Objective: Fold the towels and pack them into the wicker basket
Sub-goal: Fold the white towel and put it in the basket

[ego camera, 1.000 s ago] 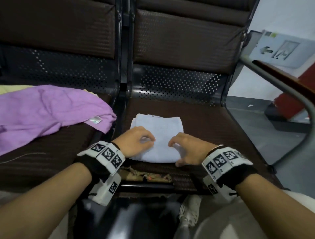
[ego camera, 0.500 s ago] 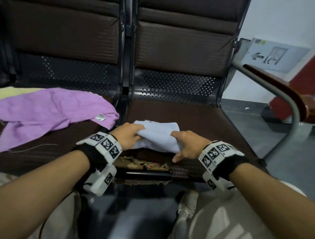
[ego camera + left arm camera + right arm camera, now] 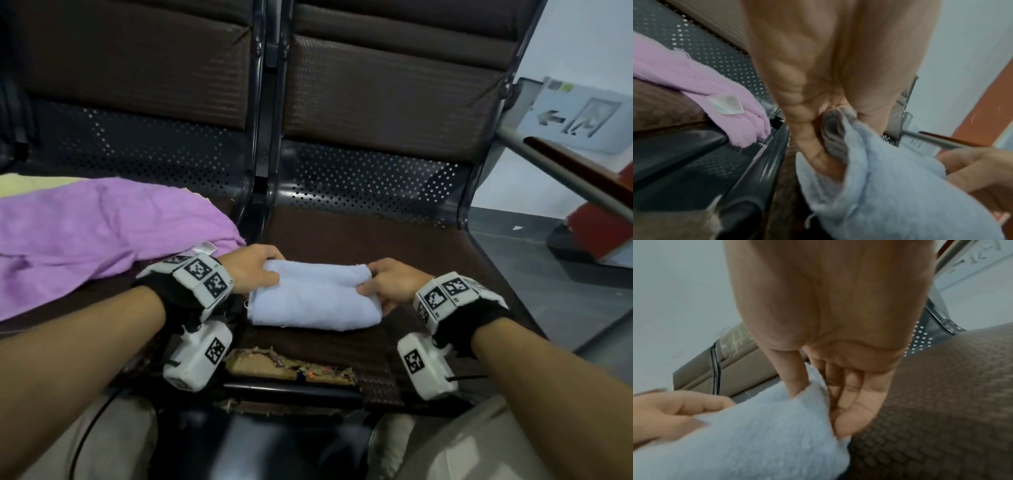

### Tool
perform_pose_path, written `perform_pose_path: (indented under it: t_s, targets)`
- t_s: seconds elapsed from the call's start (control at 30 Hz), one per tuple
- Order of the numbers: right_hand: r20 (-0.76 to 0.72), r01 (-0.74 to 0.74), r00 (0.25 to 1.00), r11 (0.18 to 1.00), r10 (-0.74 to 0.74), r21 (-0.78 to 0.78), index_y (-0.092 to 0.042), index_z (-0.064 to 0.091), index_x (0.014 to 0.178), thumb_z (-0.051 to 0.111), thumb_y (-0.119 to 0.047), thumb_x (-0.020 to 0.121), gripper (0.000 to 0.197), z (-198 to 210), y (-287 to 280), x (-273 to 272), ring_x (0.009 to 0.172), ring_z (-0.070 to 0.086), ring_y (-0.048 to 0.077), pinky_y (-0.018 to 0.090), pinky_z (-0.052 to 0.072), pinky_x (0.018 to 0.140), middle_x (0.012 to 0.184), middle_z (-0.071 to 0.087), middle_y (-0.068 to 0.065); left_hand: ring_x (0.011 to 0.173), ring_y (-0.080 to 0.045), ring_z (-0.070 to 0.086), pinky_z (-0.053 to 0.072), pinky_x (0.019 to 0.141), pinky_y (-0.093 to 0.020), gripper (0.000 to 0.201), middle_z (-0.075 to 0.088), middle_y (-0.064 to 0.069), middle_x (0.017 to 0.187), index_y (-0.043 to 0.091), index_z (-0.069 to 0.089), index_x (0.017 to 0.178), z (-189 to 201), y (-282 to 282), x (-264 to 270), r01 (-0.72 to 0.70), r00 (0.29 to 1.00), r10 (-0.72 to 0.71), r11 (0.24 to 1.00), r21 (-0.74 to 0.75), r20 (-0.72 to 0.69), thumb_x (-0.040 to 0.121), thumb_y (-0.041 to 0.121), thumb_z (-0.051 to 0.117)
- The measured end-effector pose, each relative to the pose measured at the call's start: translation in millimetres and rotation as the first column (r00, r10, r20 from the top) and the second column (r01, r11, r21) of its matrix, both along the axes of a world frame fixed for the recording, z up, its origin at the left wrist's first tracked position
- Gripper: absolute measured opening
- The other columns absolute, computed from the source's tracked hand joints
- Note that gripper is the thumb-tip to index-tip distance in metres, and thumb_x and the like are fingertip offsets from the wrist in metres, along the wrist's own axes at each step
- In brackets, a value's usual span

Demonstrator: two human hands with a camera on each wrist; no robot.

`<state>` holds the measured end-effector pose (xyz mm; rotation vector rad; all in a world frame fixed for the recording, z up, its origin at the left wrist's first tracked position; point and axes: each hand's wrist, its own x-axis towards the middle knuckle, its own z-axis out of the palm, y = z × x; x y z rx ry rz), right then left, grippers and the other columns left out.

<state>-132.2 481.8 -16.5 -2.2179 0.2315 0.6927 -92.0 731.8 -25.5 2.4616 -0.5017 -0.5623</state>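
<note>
The folded light blue towel (image 3: 313, 301) is pinched at its left end by the left hand (image 3: 255, 270) and at its right end by the right hand (image 3: 388, 282), above the seat (image 3: 394, 240). Its long axis runs left-right between them. Further left, a purple towel (image 3: 96, 236) lies unfolded. No basket is seen.

Our left hand (image 3: 251, 270): curled, thumb on top and fingers (image 3: 818, 155) beneath, pinching the left end of the folded towel (image 3: 313, 301)
Our right hand (image 3: 388, 282): thumb above, fingers (image 3: 855, 405) tucked under the towel's right end, gripping it
Our forearms: both bare, reaching forward and angled inward toward each other
Our wrists: each wrapped in a black band carrying white marker blocks, level with one another
</note>
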Motion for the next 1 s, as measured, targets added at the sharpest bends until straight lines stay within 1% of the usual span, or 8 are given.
perform_pose_path:
  t_s: [0.2,0.33,0.43,0.6,0.67,0.77,0.9,1.0]
  targets:
    - [-0.143,-0.104,0.988,0.945,0.061,-0.311,-0.005,0.064,0.086,0.061,-0.048,0.087,0.043,-5,-11,13,0.064,0.066,0.021,0.032,0.059,0.058,0.074,0.067,0.007,0.114,-0.024,0.049,0.036,0.103,-0.033,0.034,0.049,-0.012,0.121,0.018,0.053,0.126,-8,-4,9,0.131,0.99,-0.139,0.965,0.228,0.018,0.094,0.025,0.052]
    - [-0.237,-0.092,0.971,0.958,0.026,-0.273,-0.003,0.059,0.115,0.051,-0.067,0.083,0.072,-11,-5,11,0.087,0.065,0.025,0.036,0.055,0.076,0.1,0.066,0.009,0.113,-0.025,0.05,0.036,0.1,-0.03,0.036,0.047,-0.014,0.122,0.015,0.048,0.13,-7,-6,2,0.173,0.985,-0.172,0.958,0.23,-0.023,0.096,0.025,0.05]
    - [-0.187,0.004,0.982,0.981,-0.041,-0.192,-0.008,0.046,0.132,0.055,-0.051,0.089,0.062,-8,11,9,0.096,0.057,0.025,0.032,0.053,0.066,0.126,0.053,0.011,0.112,-0.025,0.052,0.043,0.097,-0.035,0.037,0.046,-0.013,0.124,0.011,0.046,0.129,-3,-7,-7,0.196,0.98,-0.184,0.962,0.188,-0.079,0.095,0.023,0.051]
    - [0.021,0.037,0.999,0.998,-0.038,0.056,-0.002,0.054,0.106,0.061,-0.021,0.091,0.025,15,20,-2,0.05,0.062,0.003,0.017,0.045,0.042,0.083,0.055,0.01,0.117,-0.02,0.05,0.04,0.1,-0.03,0.061,0.05,-0.008,0.13,0.014,0.04,0.136,7,-4,-18,0.219,0.975,-0.217,0.945,0.242,-0.038,0.088,0.048,0.055]
    - [0.186,-0.026,0.983,0.998,0.014,0.063,-0.004,0.057,0.108,0.065,-0.018,0.088,0.026,33,22,-6,0.081,0.068,0.009,0.027,0.055,0.065,0.101,0.063,0.012,0.13,-0.022,0.039,0.033,0.109,-0.037,0.088,0.038,-0.009,0.141,0.016,0.023,0.146,13,-6,-21,0.211,0.972,-0.226,0.961,0.179,0.069,0.078,0.057,0.062]
    - [0.35,-0.12,0.934,0.984,0.067,0.132,-0.005,0.056,0.115,0.069,-0.01,0.083,0.034,69,29,-20,0.109,0.059,0.022,0.037,0.047,0.097,0.115,0.063,0.009,0.135,-0.012,0.035,0.035,0.109,-0.034,0.116,0.034,0.004,0.147,0.026,0.013,0.148,39,-15,-32,0.249,0.969,-0.238,0.933,-0.26,0.073,0.059,0.055,0.081]
    - [0.494,-0.217,0.863,0.959,0.101,0.183,-0.013,0.055,0.101,0.068,0.007,0.077,0.033,120,21,-48,0.091,0.059,0.01,0.025,0.048,0.08,0.095,0.061,0.0,0.107,0.008,0.057,0.047,0.085,-0.011,0.078,0.063,0.021,0.113,0.04,0.051,0.117,86,-27,-46,0.211,0.977,-0.203,0.894,-0.394,0.063,0.047,0.051,0.084]
    - [0.596,-0.204,0.802,0.951,0.026,0.233,-0.005,0.056,0.112,0.064,0.017,0.075,0.044,153,1,-74,0.092,0.06,0.009,0.022,0.051,0.079,0.098,0.062,0.004,0.089,-0.004,0.068,0.056,0.08,-0.028,0.057,0.073,0.009,0.095,0.023,0.067,0.097,113,-41,-54,0.196,0.98,-0.191,0.919,-0.343,0.05,0.05,0.049,0.088]
